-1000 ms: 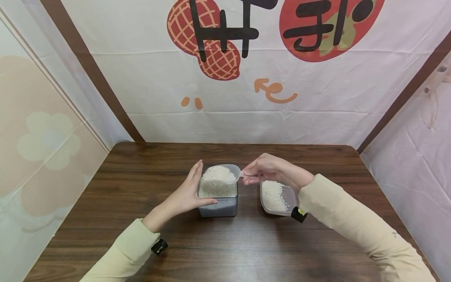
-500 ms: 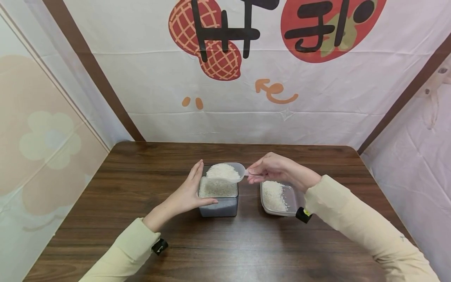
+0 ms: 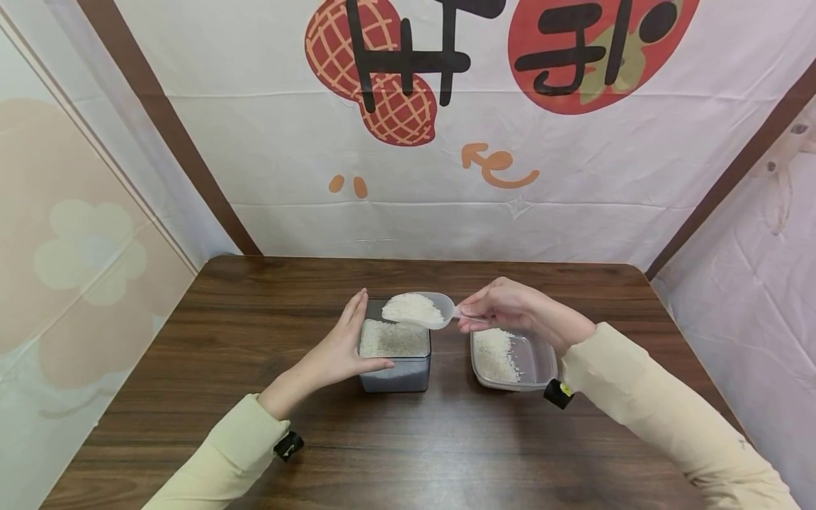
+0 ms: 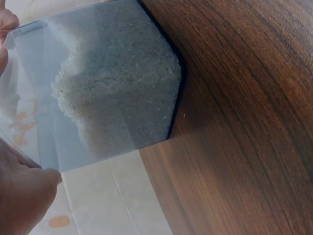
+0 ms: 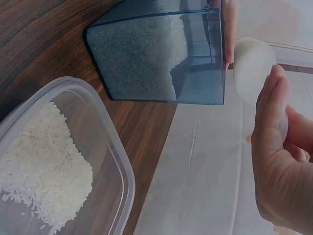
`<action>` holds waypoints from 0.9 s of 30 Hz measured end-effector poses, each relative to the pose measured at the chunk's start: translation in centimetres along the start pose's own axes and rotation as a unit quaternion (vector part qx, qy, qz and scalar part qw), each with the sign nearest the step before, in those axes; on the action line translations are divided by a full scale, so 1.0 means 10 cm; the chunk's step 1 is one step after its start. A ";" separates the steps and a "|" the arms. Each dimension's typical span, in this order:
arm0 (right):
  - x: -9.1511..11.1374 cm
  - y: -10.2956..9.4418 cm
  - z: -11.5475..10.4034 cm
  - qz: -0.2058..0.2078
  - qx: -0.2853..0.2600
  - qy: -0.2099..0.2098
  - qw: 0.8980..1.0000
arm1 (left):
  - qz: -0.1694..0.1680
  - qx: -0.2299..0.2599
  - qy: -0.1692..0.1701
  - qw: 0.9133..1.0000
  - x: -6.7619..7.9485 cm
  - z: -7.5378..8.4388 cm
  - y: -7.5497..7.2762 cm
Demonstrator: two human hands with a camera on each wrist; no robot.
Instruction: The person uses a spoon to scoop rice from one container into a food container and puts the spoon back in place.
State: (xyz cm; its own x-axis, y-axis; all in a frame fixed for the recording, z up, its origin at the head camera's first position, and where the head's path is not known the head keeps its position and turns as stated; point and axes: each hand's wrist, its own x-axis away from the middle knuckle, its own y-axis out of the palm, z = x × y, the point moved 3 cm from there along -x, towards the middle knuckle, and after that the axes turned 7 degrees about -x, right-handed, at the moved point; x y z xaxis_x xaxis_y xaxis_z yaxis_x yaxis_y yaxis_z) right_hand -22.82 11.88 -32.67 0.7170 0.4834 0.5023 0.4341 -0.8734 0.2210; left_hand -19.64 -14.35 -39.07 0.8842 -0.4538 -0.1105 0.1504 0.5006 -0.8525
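Observation:
My left hand [image 3: 334, 354] holds a blue-tinted clear rice container [image 3: 395, 375], thumb along its near side and fingers on the left. In the left wrist view, rice slopes inside the container [image 4: 112, 83]. My right hand [image 3: 506, 308] pinches the handle of a translucent scoop [image 3: 448, 306], raised just above the container's rim on the right. Heaped on the scoop is white rice [image 3: 411, 309]. A shallow clear plastic tub [image 3: 510, 387] stands to the right, below my right forearm; rice covers its left part, as the right wrist view shows of the tub [image 5: 124, 181].
Both containers stand on a dark wood table [image 3: 446, 446], with a gap between them. Behind the table's far edge hangs a printed white curtain [image 3: 287, 227], and fabric sides rise to left and right.
My right hand has lifted the loaded scoop slightly and drawn it to the right, away from the rice surface in the container. My left hand has kept its place.

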 end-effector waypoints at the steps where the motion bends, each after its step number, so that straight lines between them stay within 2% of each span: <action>1: 0.01 -0.02 0.00 0.000 0.001 -0.002 1.000 | 0.000 0.000 0.000 1.000 0.00 0.00 0.00; 9: 0.05 -0.12 0.01 0.014 -0.001 0.000 1.000 | -0.001 -0.002 0.002 1.000 -0.02 -0.01 -0.01; 21: 0.12 -0.29 0.06 0.009 -0.010 -0.013 1.000 | 0.000 -0.005 0.005 1.000 -0.03 -0.01 -0.01; 27: 0.16 -0.36 0.08 0.019 -0.020 -0.011 1.000 | 0.000 -0.005 0.004 1.000 -0.04 -0.01 -0.02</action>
State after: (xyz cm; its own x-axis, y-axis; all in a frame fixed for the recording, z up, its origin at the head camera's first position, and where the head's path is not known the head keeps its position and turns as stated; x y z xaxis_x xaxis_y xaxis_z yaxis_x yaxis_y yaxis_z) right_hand -22.79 15.88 -33.28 0.7446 0.4507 0.4924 0.3845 -0.8926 0.2355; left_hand -20.01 -14.32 -38.93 0.8807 -0.4594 -0.1152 0.1452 0.4934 -0.8576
